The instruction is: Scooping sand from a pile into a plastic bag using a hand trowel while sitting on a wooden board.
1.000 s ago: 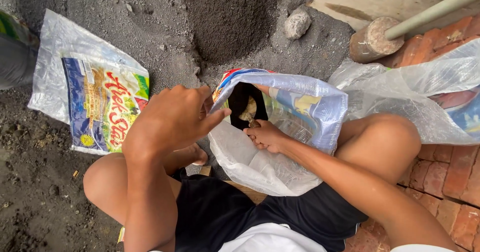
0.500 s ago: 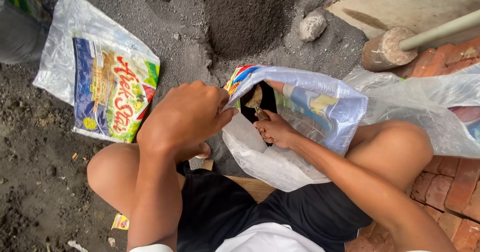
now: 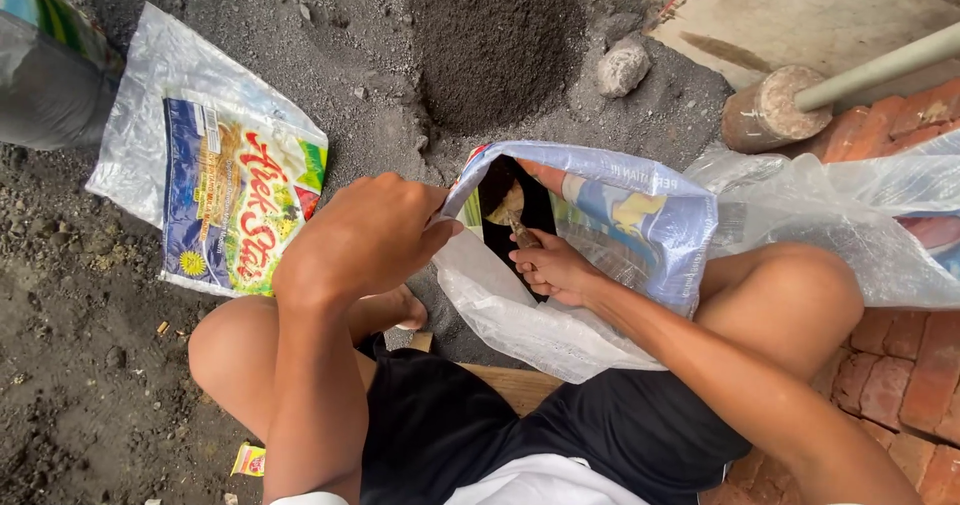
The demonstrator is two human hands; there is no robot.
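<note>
I squat over a clear plastic bag (image 3: 640, 235) with blue and yellow printing, its mouth facing me. My left hand (image 3: 360, 235) pinches the bag's left rim and holds the mouth apart. My right hand (image 3: 550, 265) sits at the opening and grips a small brown tool (image 3: 520, 230), a narrow stick or handle that points into the dark inside of the bag. A pale lump shows inside the bag, above the tool.
A heap of dark sand (image 3: 490, 45) rises just beyond the bag, with a stone (image 3: 622, 68) beside it. A flat printed plastic bag (image 3: 225, 185) lies at left. A wooden mallet-like tool (image 3: 775, 115) and more clear plastic (image 3: 880, 215) lie on red bricks (image 3: 900, 385) at right.
The view has shifted slightly. My right hand has moved a little deeper into the bag's mouth; my left hand keeps its hold on the rim.
</note>
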